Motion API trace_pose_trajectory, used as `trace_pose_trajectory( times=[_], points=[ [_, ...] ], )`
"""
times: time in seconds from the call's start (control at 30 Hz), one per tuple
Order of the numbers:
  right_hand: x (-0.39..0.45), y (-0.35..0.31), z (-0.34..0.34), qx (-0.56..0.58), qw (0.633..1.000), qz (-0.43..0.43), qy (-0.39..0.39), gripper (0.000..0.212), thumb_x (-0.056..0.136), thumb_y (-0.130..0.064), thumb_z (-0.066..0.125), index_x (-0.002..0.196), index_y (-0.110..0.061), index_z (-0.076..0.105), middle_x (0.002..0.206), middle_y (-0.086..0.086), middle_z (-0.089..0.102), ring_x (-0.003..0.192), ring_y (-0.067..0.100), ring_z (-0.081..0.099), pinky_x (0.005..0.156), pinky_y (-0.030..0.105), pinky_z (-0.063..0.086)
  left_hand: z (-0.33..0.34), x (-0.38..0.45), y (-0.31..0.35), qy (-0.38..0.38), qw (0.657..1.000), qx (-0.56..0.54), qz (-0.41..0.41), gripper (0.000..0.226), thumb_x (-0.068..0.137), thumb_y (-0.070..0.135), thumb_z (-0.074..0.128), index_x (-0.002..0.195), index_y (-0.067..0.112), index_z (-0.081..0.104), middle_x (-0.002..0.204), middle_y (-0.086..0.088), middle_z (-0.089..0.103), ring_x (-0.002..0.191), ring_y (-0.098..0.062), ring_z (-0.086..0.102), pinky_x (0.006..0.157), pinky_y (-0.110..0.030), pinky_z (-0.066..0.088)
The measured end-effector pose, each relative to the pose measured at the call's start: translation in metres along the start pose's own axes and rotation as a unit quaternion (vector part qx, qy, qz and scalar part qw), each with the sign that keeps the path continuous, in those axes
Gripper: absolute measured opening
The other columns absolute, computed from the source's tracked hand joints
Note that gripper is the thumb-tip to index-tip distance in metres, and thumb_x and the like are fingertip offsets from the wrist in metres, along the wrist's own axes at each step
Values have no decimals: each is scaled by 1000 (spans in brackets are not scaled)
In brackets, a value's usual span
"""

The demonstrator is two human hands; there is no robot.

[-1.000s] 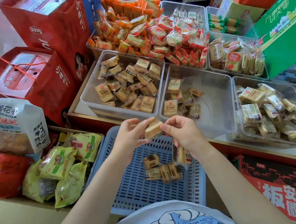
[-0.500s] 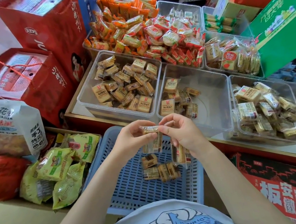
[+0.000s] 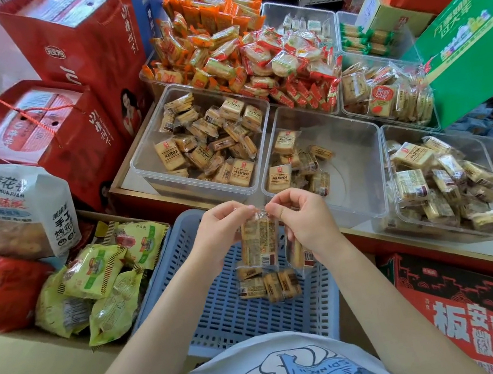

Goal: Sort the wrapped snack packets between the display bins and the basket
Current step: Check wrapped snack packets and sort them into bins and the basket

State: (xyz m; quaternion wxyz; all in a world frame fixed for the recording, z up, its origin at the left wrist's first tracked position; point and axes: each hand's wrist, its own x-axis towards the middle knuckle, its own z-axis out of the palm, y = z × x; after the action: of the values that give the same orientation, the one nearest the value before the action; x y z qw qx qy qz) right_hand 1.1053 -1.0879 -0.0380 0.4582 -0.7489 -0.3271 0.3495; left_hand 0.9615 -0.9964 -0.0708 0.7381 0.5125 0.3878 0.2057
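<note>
Snack packet (image 3: 260, 242) hangs upright between both hands above the blue basket (image 3: 226, 314), and I see it held by its top seam. My left hand (image 3: 220, 232) pinches the left end of that clear seam with curled fingers; my right hand (image 3: 301, 220) pinches the right end the same way. A second packet (image 3: 300, 254) sits low under my right palm, but I cannot tell if the hand grips it or if it only lies behind. On the basket floor, just below the held packet, a small cluster of similar packets (image 3: 267, 283) lies together. Beyond the basket's far rim stand clear display bins: the left bin (image 3: 146, 169) is well filled with tan packets, the middle bin (image 3: 354, 170) holds a few along its left side, and the right bin (image 3: 404, 221) carries a loose pile. Green snack bags (image 3: 94, 289) lie in a box left of the basket.
</note>
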Motion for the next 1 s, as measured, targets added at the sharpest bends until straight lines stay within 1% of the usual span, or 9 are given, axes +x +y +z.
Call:
trace_pose_trajectory(
  times=[0.07,0.17,0.23,0.37,0.5,0.63,0.77,0.87,1.0],
  points=[
    [-1,1,1,7,1000,2,7,7,96,-17,70,92,-10,70,87,21,70,43,9,48,44,22,43,2,-1,0,12,1000,-23,-8,25,99,26,64,93,3,72,86,-8,70,83,-21,65,71,-32,56],
    [-1,2,0,18,1000,13,20,9,96,-17,69,94,-9,71,78,15,67,42,8,47,46,23,43,0,-5,-3,-68,997,-9,-29,31,92,44,70,108,18,70,93,-4,73,84,-19,68,71,-34,55],
    [0,3,-2,23,999,23,32,10,97,-20,69,94,-11,70,77,8,66,41,7,46,46,22,43,-2,-6,-8,-110,993,37,-37,37,84,39,80,117,27,65,101,-7,75,87,-21,70,70,-35,55],
    [3,2,-1,73,994,70,44,19,98,-33,66,103,-15,65,75,0,63,47,10,46,57,26,48,2,-4,-15,-15,996,90,13,37,89,20,79,120,27,59,106,-6,75,94,-20,73,75,-29,57],
    [8,1,4,149,974,155,68,27,99,-36,64,106,-10,62,68,0,51,55,13,48,73,33,51,4,-1,-22,31,990,139,14,36,94,23,72,125,27,54,110,0,70,99,-16,70,77,-28,57],
    [12,0,13,210,950,218,81,20,99,-28,63,105,-9,61,81,2,50,63,12,50,62,27,45,11,-3,-25,9,992,123,-27,34,98,38,65,128,28,53,119,-3,69,102,-16,69,76,-31,58],
    [14,2,18,259,929,250,86,24,100,-20,61,117,-3,60,84,7,62,67,17,63,56,30,55,10,-8,-26,-76,992,96,-31,84,75,65,77,141,28,41,128,1,64,101,-2,68,83,-22,55],
    [16,5,22,280,919,258,102,22,100,-17,62,116,-2,61,86,11,63,71,22,66,64,36,58,7,-8,-31,-113,986,120,-23,108,63,38,93,150,28,30,133,2,56,112,-9,67,97,-31,56],
    [15,11,23,299,923,232,68,23,98,-17,66,115,-2,60,96,14,67,83,25,69,74,41,60,11,-7,-34,-23,988,153,18,82,75,15,90,141,28,43,125,1,63,107,-10,67,91,-31,59]
  ],
)
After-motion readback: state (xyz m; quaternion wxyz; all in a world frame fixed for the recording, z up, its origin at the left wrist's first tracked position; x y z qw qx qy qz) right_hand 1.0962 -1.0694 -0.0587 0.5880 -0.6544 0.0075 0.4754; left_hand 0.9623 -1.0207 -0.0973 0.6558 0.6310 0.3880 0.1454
